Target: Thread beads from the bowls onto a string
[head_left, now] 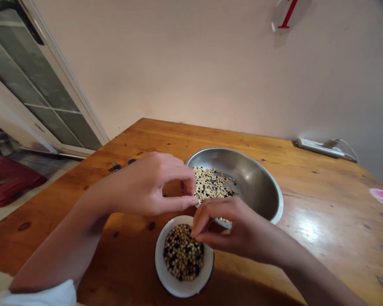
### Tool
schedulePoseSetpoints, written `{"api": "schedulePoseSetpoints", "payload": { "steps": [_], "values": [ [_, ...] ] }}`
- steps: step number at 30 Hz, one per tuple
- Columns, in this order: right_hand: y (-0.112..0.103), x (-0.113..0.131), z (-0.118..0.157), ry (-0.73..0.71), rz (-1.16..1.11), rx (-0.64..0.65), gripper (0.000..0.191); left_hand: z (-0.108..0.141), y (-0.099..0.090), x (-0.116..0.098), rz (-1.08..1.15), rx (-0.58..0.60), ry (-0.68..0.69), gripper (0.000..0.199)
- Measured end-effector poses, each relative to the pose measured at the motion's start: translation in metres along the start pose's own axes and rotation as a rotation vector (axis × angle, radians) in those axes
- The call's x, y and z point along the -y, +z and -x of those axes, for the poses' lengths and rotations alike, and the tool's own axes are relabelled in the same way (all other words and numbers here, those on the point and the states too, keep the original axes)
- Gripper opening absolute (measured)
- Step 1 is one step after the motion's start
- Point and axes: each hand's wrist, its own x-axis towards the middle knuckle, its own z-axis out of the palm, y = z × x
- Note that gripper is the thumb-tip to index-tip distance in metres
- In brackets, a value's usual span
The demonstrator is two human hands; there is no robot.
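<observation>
My left hand [150, 185] hovers at the near rim of a wide stainless steel bowl [253, 178], its thumb and fingertips curved apart beside a spread of pale and dark beans [210, 185]. My right hand [225, 225] sits between both bowls, its fingertips pinched together just above a small white enamel bowl [161, 263]. That bowl is heaped with mixed pale and black beans [182, 253]. Whether the right fingertips hold a bean is hidden. Both bowls stand on a wooden table [306, 204].
A white power strip [321, 148] with a cable lies against the wall at the table's far edge. Small dark objects [116, 168] lie near the steel bowl. A glass-paned door [51, 89] and a red stool [9, 180] are at the left.
</observation>
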Motion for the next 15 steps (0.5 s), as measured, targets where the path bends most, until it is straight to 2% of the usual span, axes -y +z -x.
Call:
{"api": "schedulePoseSetpoints", "payload": {
  "steps": [6,11,15],
  "values": [
    [0.022,-0.004,0.0,0.003,0.181,0.09,0.017,-0.008,0.015,0.001,-0.181,0.08,-0.048,0.017],
    [0.026,-0.003,0.002,-0.024,0.256,0.098,0.017,-0.022,0.031,0.02,-0.245,0.021,-0.097,0.026],
    [0.027,-0.006,0.002,-0.066,0.235,0.107,0.016,-0.028,0.049,0.033,-0.256,0.06,-0.072,0.028]
  ]
}}
